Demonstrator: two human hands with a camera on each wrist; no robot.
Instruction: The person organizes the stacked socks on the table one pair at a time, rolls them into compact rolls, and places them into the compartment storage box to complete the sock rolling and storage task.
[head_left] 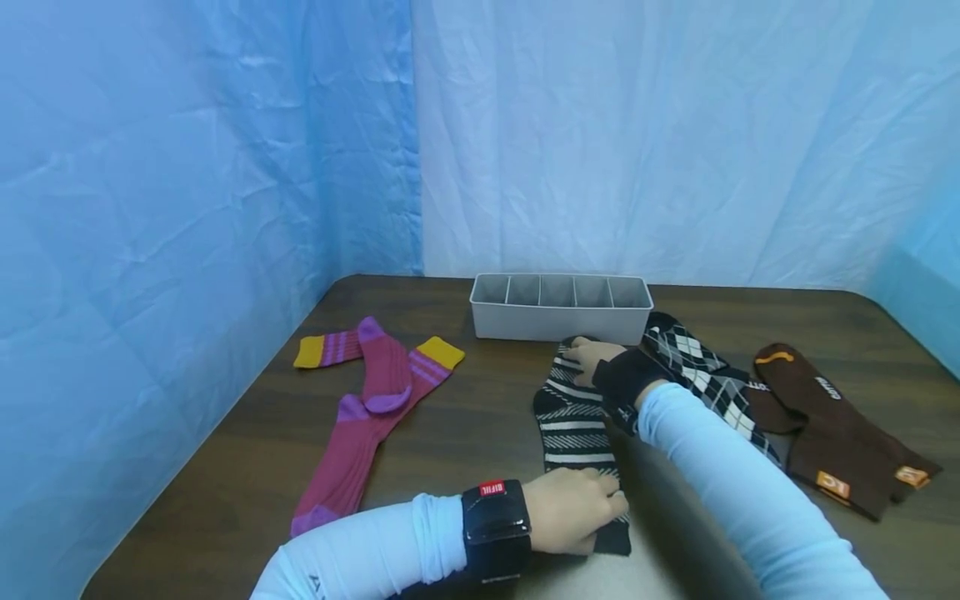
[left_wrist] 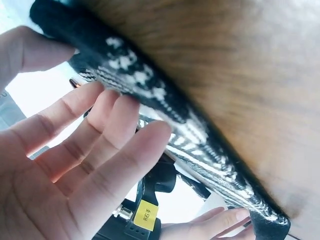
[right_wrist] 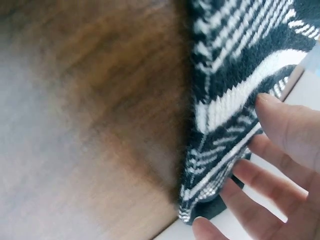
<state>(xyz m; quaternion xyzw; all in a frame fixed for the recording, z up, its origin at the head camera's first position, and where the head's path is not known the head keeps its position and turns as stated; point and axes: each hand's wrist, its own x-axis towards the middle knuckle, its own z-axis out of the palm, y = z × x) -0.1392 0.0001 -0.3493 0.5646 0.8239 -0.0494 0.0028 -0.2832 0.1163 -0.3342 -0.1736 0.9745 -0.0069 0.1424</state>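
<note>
A black sock with white stripes [head_left: 573,437] lies lengthwise on the table in the head view. On its cuff end rests my left hand [head_left: 573,510]; the left wrist view shows loosely bent fingers [left_wrist: 150,145] against the striped knit. My right hand [head_left: 596,358] touches the toe end near the grey box, its spread fingers [right_wrist: 260,200] along the fabric in the right wrist view. Neither hand grips the sock.
A grey box [head_left: 562,321] with several compartments stands at the back. Purple socks [head_left: 360,433] with yellow toes lie crossed at left. Right of my arm are black-and-white argyle socks [head_left: 693,358] and brown socks [head_left: 832,425]. Blue sheeting [head_left: 225,167] surrounds the table.
</note>
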